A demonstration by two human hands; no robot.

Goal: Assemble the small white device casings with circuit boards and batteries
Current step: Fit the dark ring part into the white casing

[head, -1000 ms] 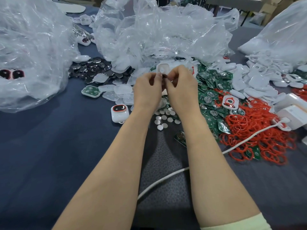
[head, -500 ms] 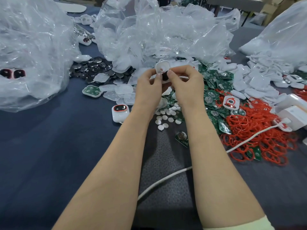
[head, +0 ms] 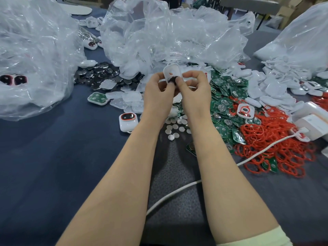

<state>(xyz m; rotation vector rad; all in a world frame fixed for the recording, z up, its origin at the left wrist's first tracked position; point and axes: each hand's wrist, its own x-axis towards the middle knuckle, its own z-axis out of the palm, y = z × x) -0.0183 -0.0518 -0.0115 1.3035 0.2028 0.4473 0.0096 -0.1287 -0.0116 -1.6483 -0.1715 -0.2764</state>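
A small white casing shell [head: 171, 70] is held up above the table between both hands, its hollow side toward me. My left hand [head: 158, 93] pinches its left edge. My right hand [head: 194, 91] pinches a small dark round part [head: 172, 80] at the shell's lower edge. Green circuit boards [head: 225, 102] lie heaped to the right of my hands. White round discs [head: 174, 127] are scattered under my wrists. A finished white device with a red-ringed dark window [head: 128, 120] sits to the left of my left wrist.
Large crumpled clear plastic bags [head: 168, 34] fill the back and the left [head: 30, 55]. Dark coin cells [head: 99, 75], clear covers [head: 129, 100], red rubber rings [head: 273, 144], white shells [head: 276, 86], a white charger [head: 312, 125] and its cable [head: 177, 192] lie on the blue cloth.
The casing has tilted up so its hollow side faces me, and the dark round part now shows at its lower edge under my right fingers. Both hands stayed in place.
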